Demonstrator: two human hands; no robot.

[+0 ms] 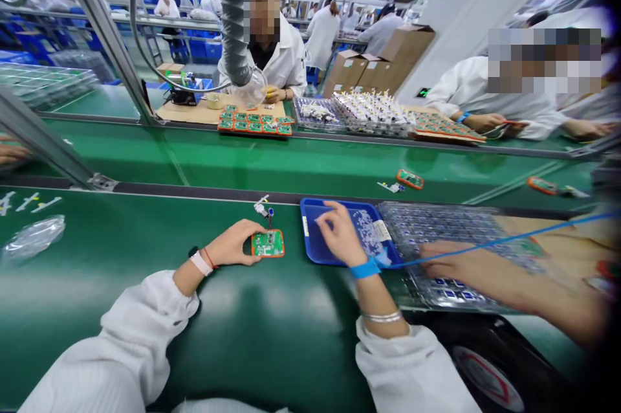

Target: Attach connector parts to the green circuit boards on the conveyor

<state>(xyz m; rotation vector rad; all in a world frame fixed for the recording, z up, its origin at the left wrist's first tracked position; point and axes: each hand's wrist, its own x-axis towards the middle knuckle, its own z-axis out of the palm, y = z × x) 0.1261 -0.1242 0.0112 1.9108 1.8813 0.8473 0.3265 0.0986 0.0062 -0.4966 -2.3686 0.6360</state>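
My left hand (231,245) grips the left edge of a green circuit board (268,243) in an orange frame, lying on the green bench. Short wires run from the board's top to a small white and blue part (263,209) behind it. Over a shallow blue tray (316,250), my right hand (342,237) is raised with thumb and index finger brought together. Whatever sits in that pinch, if anything, is too small to make out. Tiny whitish pieces (365,226) are scattered across the tray's right half. A blue strap with a cord circles my right wrist.
On the right, another person's hand (449,263) reaches over clear plastic trays (427,219) of parts. A plastic bag (35,238) and white strips (30,202) lie at left. Beyond a dark rail runs a green belt (233,167) carrying an orange-framed board (410,179). Co-workers sit opposite.
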